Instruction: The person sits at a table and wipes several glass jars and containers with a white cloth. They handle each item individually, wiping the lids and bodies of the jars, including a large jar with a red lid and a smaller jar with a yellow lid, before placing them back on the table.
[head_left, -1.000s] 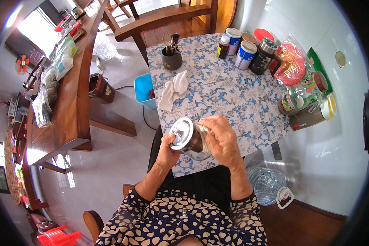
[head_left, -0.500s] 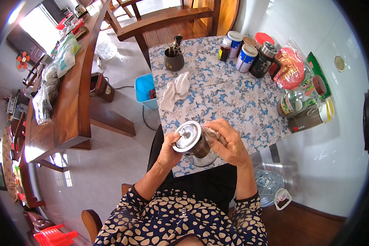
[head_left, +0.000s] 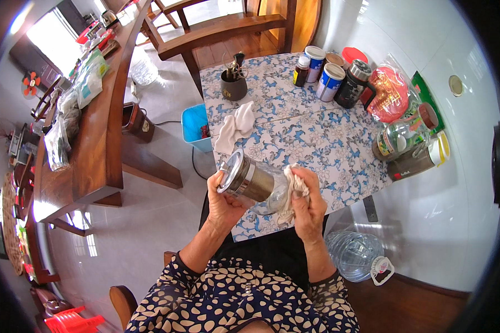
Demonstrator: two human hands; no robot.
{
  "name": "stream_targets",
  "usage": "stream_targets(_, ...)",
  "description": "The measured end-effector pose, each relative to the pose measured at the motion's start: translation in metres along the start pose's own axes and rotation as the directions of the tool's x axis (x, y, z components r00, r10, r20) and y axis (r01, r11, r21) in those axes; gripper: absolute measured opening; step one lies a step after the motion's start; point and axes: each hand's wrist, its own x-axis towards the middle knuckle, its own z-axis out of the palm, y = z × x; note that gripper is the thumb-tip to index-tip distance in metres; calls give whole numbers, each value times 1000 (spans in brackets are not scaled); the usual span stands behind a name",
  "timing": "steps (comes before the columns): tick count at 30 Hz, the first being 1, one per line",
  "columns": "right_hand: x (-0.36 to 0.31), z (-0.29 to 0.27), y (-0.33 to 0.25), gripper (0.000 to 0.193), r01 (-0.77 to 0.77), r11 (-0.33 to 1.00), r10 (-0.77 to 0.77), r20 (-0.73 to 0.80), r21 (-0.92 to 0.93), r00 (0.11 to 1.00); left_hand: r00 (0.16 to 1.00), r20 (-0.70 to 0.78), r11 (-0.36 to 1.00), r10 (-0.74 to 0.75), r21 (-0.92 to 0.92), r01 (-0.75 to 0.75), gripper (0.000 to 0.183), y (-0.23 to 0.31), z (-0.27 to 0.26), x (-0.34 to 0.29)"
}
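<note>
A pot [head_left: 257,182] between the left hand [head_left: 225,204] and right hand [head_left: 312,210], a rag [head_left: 290,198] under the right, above the near edge of a table [head_left: 316,136]. On the table, a cloth [head_left: 236,129] lies at left, a holder [head_left: 234,90] behind it. Back right, canisters [head_left: 330,83] beside a flask [head_left: 351,91]; nearer, jars [head_left: 397,140] along the wall [head_left: 455,127]. Chair [head_left: 228,34] behind, bucket [head_left: 204,146] left.
</note>
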Motion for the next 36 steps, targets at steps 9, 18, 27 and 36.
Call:
stream_targets(9, 6, 6, 11, 34, -419, 607, 498, 87, 675, 863, 986, 163, 989, -36, -137, 59, 53, -3, 5, -8)
stream_targets(18, -8, 23, 11, 33, -508, 484, 602, 151, 713, 784, 986, 159, 998, 56, -49, -49, 38, -6, -9, 5)
stream_targets(27, -18, 6, -23, 32, -598, 690, 585, 171, 408, 793, 978, 143, 988, 151, -57, -144, 39, 4, 3, 10)
stream_targets(36, 3, 21, -14, 36, -382, 658, 537, -50, 649, 842, 992, -48, 992, 119, -35, -120, 40, -13, 21, -3)
